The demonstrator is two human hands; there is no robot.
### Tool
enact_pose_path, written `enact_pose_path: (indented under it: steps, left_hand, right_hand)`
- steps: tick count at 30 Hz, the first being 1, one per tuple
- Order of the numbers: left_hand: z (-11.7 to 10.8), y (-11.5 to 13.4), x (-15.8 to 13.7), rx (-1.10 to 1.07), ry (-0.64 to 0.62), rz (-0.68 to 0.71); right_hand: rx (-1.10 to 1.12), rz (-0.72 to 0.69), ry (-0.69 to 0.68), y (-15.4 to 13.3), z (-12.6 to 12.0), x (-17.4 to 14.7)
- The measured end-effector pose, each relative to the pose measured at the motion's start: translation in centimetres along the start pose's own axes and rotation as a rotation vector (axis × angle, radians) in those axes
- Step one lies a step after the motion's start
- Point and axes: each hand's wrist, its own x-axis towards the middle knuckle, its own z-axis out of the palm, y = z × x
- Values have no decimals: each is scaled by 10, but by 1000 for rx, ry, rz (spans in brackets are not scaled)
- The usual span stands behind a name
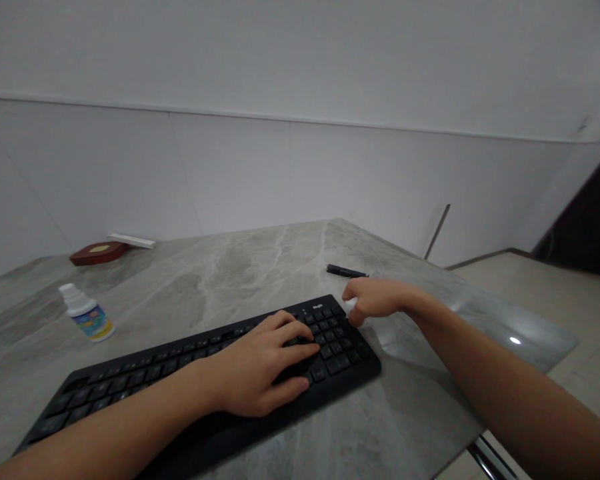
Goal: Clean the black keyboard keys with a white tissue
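A black keyboard (200,433) lies slantwise on the grey marbled table. My left hand (263,363) rests palm down over its right half, fingers spread across the keys, holding nothing. At the keyboard's far right corner, my right hand (373,299) is closed, with its fingers pointing left and down. A bit of white wad (350,305), which looks like tissue or cloth, shows between the fingers; most of it is hidden. Just beyond that hand lies a black pen (347,271), apart from the keyboard.
A small white-capped bottle (91,321) with a blue and yellow label stands at the left. Near the wall, a reddish-brown wooden object (99,253) lies beside a white strip (133,241). The table (245,267) ends at the right, with floor beyond.
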Motion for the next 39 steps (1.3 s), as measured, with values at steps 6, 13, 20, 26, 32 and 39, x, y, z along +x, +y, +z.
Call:
enact_pose_path:
  steps: [6, 13, 20, 26, 32, 39]
  left_hand:
    - [1, -1, -1, -1, 10, 8]
    - [1, -1, -1, 2, -6, -2]
    - [2, -2, -2, 12, -10, -3]
    - [2, -1, -1, 16, -18, -7]
    - [1, -1, -2, 20, -12, -2]
    - [1, 0, 0, 8, 10, 7]
  right_hand:
    - [35, -24, 25, 0, -2, -3]
    - [57, 16, -31, -5, 2, 0]
    - [-11, -23, 53, 13, -7, -3]
    - [64, -121, -46, 21, -7, -2]
    - [85, -166, -4, 16, -5, -3]
    - [76, -187, -11, 13, 0, 1]
